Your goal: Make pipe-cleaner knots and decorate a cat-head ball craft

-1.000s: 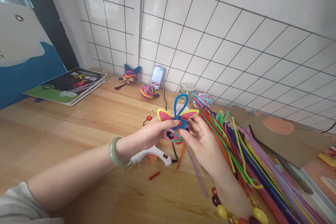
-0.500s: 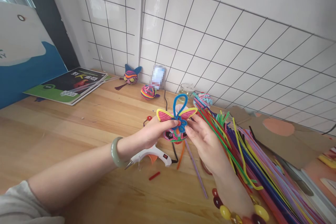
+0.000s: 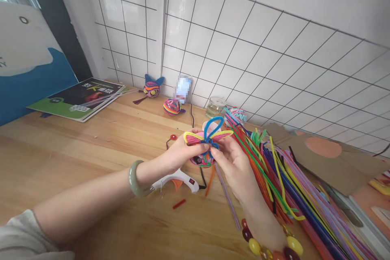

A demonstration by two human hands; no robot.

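Both my hands hold a pipe-cleaner animal head [image 3: 202, 160] with pink ears edged in yellow, a dark eye and a blue flower-like piece with a tall loop [image 3: 213, 127] on its front. My left hand [image 3: 183, 150] grips its left side, thumb pressing on the flower's middle. On the other side, my right hand [image 3: 233, 162] is closed round it, thumb on the blue petals. Fingers behind the head are hidden. Beneath my left wrist lies a white glue gun [image 3: 183, 176], partly covered. A short red piece [image 3: 179, 204] and a purple pipe cleaner [image 3: 228, 199] rest on the wooden table.
Bundles of coloured pipe cleaners [image 3: 292, 178] spread along the right, near cardboard [image 3: 317, 158]. At the back stand a blue-eared pipe-cleaner figure [image 3: 151, 86], a striped ball [image 3: 172, 107], a phone [image 3: 183, 88] and a glass jar [image 3: 215, 107]. A magazine [image 3: 82, 97] lies left.
The head has tilted, so its ears and blue loop appear flatter and lean to the right. My right thumb has moved onto the blue petals.
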